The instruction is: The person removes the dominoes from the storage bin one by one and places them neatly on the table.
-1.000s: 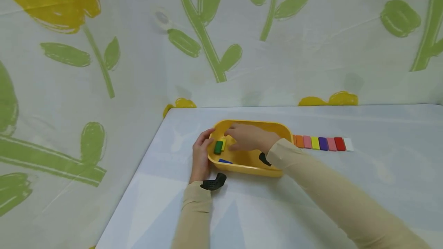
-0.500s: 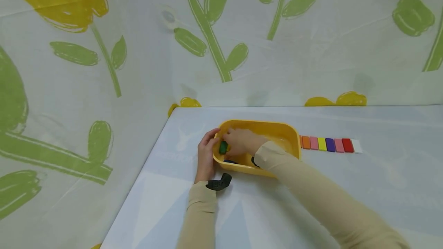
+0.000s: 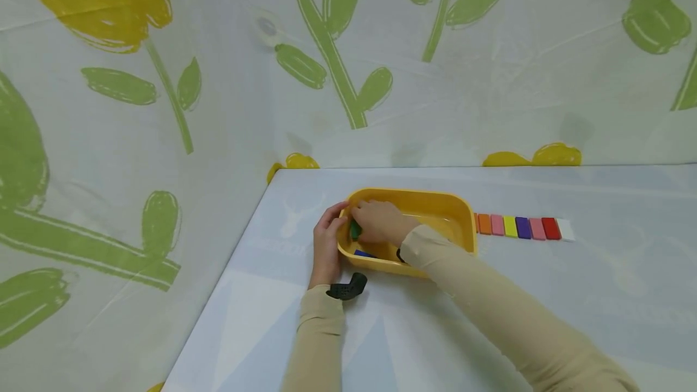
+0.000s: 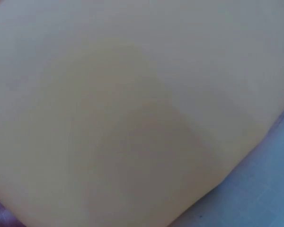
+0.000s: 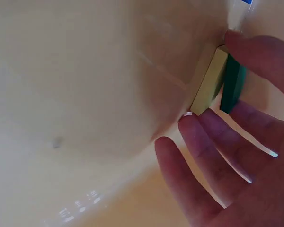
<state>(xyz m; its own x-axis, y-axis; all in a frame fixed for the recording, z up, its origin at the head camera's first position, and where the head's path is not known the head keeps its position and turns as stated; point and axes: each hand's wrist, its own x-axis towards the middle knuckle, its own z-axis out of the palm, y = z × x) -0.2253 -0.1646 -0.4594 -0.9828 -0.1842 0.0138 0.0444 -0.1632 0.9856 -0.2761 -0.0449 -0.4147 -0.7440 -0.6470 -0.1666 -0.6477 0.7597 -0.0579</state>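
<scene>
A yellow plastic tub (image 3: 430,199) stands on the table. My left hand (image 3: 327,247) grips its left end, fingers over the rim. In the left wrist view the tub's blurred outer wall fills most of the frame. My right hand (image 3: 381,224) reaches inside at the left end. In the right wrist view its thumb and index finger pinch a green block (image 5: 233,85) at opposite ends. A yellow block (image 5: 210,82) leans right beside the green one, with other fingertips at its lower end. A blue block (image 3: 365,254) lies near the tub's front wall.
Right of the tub, a row of flat coloured blocks, including a purple block (image 3: 523,228), a red block (image 3: 551,228) and a white block (image 3: 565,230), lies on the pale table (image 3: 544,295). A flower-patterned cloth (image 3: 435,120) hangs behind.
My right hand has moved left and down inside the tub and closed on the green block, which is now tilted. The left hand keeps its hold on the rim. The head view has shifted slightly.
</scene>
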